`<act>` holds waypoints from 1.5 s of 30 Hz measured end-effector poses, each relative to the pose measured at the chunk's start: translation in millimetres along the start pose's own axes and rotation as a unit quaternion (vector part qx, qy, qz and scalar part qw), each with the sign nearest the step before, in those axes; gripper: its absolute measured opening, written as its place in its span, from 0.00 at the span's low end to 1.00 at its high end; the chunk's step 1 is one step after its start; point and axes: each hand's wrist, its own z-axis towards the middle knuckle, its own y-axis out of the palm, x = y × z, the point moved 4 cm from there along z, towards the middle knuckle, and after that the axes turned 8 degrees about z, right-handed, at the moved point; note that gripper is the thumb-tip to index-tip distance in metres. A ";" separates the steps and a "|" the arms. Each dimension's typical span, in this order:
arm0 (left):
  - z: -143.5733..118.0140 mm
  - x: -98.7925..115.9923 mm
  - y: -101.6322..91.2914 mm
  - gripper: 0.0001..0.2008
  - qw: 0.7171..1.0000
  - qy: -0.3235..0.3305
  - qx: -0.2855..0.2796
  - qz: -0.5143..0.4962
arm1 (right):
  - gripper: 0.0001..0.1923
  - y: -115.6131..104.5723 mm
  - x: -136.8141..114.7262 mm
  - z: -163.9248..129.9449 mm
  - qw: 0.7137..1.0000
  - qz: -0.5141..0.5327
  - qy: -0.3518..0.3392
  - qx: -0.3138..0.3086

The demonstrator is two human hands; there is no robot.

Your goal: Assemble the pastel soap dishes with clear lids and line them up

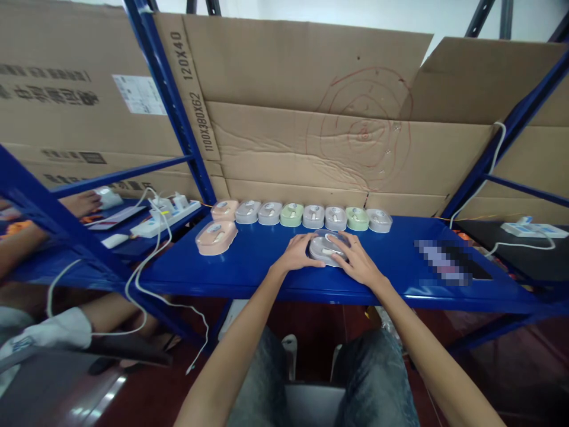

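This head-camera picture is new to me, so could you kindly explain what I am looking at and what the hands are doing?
The picture comes from a camera worn on a person's head, looking forward and down, so the two bare arms reaching in from below are that person's own. The left hand and the right hand together cup a small grey rounded plastic case that rests on a blue metal shelf. Behind it runs a row of similar rounded cases in grey, green and peach, with one larger peach-coloured case in front at the left end. Flattened brown cardboard sheets line the back of the rack. On the left, a white power strip with white cables lies on a neighbouring shelf, where another person's hand also shows.
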 end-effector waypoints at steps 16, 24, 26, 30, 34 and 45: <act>-0.1 -2.5 1.4 0.52 1.000 0.018 0.000 0.004 | 0.27 -4.1 -8.2 0.0 0.999 -0.004 -0.045 -0.026; 0.6 -2.3 3.1 0.55 0.999 0.035 -0.017 0.003 | 0.26 -2.5 -4.7 1.0 0.997 0.033 -0.062 -0.029; 0.0 -1.6 3.2 0.55 0.999 0.029 -0.016 0.004 | 0.26 -2.5 -4.0 1.2 0.997 0.038 -0.058 -0.029; -2.0 2.4 2.4 0.49 0.999 0.032 -0.017 0.004 | 0.27 -2.1 -3.8 1.5 0.997 0.041 -0.051 -0.037; -2.0 3.8 1.3 0.40 0.999 0.040 -0.005 -0.004 | 0.27 -1.0 -3.4 0.9 0.996 0.055 -0.055 -0.041; -2.0 -3.5 1.6 0.36 0.998 0.050 0.022 -0.027 | 0.31 -0.8 6.8 -1.4 0.996 0.076 0.043 -0.028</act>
